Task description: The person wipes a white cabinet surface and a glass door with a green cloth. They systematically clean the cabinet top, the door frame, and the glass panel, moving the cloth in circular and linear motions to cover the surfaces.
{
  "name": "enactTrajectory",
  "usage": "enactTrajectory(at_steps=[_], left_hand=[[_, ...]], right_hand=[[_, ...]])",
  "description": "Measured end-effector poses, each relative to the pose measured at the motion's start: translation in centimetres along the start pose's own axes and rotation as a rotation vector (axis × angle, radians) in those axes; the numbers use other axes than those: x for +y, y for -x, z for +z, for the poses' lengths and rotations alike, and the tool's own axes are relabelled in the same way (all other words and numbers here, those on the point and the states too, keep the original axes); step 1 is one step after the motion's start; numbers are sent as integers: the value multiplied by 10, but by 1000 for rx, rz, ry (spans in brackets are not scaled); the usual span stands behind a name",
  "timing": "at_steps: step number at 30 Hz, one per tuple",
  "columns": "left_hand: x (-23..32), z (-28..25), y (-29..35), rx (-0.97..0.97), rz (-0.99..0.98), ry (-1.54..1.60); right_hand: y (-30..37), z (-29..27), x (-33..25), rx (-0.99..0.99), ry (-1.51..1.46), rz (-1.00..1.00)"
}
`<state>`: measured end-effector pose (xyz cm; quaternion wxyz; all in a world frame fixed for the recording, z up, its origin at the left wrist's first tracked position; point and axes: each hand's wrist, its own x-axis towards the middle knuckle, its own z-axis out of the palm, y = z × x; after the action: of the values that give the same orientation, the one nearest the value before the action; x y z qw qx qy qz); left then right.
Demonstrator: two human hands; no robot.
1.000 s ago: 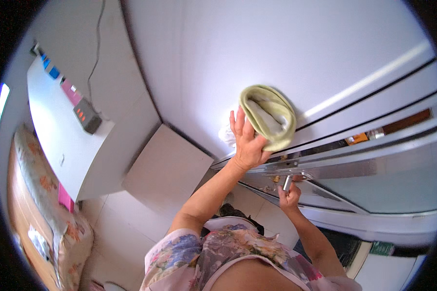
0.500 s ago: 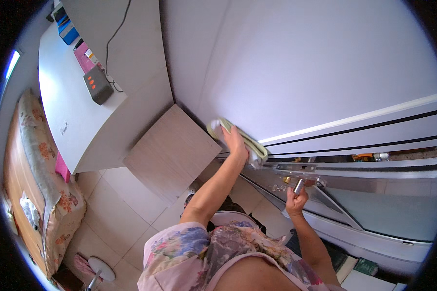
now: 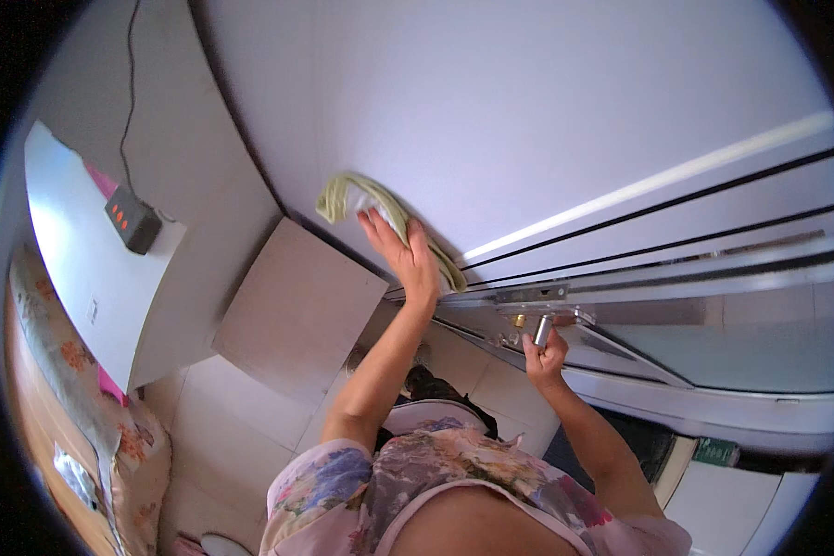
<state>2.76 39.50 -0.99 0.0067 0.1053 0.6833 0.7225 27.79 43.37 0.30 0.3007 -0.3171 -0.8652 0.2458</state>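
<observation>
Far left, white counter [image 3: 74, 296]; near its right edge, dark power strip [image 3: 132, 221]. Next, pale box [image 3: 296, 301]. Above and right of the box, white panel [image 3: 547, 111]; against it, near the lower left corner, green cloth [image 3: 341, 190], long axis slanted from upper left to lower right. Just under the fingers of the left hand [image 3: 402, 257], much the nearer of the two hands: fingers extended, thumb apart, palm side hidden. Farther right, well apart from the cloth, right hand [image 3: 548, 360], curled around metal handle [image 3: 543, 331].
</observation>
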Motion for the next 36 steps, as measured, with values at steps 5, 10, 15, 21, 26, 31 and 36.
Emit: enactTrajectory(at_steps=[5,10,15,21,26,31,36], left_hand=[[19,1,49,-155,99,93],[16,26,57,-276,-281,937],[-36,13,44,-404,232,145],[-1,5,26,-228,199,-24],[19,25,27,-353,472,98],[-3,17,25,-316,453,41],[31,0,14,-284,430,46]], right_hand=[[-2,-1,1,-28,63,-52],[-6,-1,-3,-17,12,-56],[-6,-5,-7,-23,-10,-96],[-8,-7,-9,-32,-20,-110],[-10,-8,-12,-42,-3,-109],[-11,-10,-18,-34,17,-68],[-10,-9,-11,-35,-30,-48]])
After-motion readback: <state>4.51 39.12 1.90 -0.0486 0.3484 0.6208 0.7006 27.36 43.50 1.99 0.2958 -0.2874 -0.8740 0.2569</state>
